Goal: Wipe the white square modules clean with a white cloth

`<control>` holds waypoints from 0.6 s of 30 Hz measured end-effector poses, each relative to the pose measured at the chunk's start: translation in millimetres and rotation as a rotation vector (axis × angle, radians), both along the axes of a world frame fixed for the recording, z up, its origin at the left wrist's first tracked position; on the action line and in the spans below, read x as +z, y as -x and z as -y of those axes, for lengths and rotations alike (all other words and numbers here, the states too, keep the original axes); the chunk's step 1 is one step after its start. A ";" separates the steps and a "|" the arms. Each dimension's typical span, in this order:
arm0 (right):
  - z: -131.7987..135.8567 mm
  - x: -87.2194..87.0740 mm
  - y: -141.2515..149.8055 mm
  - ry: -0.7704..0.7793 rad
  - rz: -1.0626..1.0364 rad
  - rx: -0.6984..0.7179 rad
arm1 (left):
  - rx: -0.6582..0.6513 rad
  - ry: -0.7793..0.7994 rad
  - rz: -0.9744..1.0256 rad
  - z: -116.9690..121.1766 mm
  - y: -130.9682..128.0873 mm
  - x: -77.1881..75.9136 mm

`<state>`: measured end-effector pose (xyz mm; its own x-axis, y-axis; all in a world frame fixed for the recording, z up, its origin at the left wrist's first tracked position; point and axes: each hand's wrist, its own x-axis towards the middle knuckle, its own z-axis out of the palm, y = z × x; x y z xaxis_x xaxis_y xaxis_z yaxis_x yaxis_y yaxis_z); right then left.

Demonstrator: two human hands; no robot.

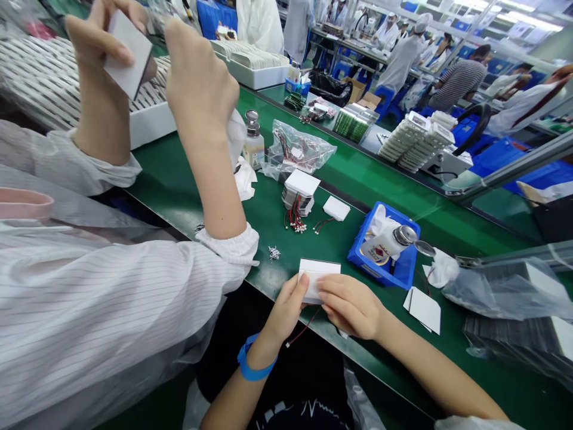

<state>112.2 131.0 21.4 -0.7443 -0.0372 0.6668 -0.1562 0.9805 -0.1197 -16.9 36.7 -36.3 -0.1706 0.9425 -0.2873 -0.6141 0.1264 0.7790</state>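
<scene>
Down at the near edge of the green conveyor table (358,173), the left hand (286,310) and right hand (351,307) met on a small white panel (317,275). The panel lay nearly flat, its long axis running 9 to 3 o'clock, far edge toward 12. The left thumb pinched its near-left corner, the right fingers were curled and pressed together over the near-right edge. A thin red-and-black lead (304,328) trailed off it toward 7 o'clock, below the table edge. A blue wristband (250,361) circled the left wrist.

At 12 o'clock from the hands sat a stack of white panels (301,191) with red-tipped wires, one loose panel (336,208) just beside it. At 2 o'clock, a blue tray (403,272) held a tipped white bottle (387,242). White sheets (424,309) lay at 3 o'clock.

At 10 o'clock, a co-worker in a striped white sleeve (89,298) held a pale panel (129,55) up with both hands; fingers clamped on its edges. Whether those fingers gripped anything else, I could not tell.
</scene>
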 end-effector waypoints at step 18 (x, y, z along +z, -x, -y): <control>-0.1 16.7 -2.3 0.081 0.071 -0.239 | -0.260 -0.251 -0.643 10.0 2.4 32.9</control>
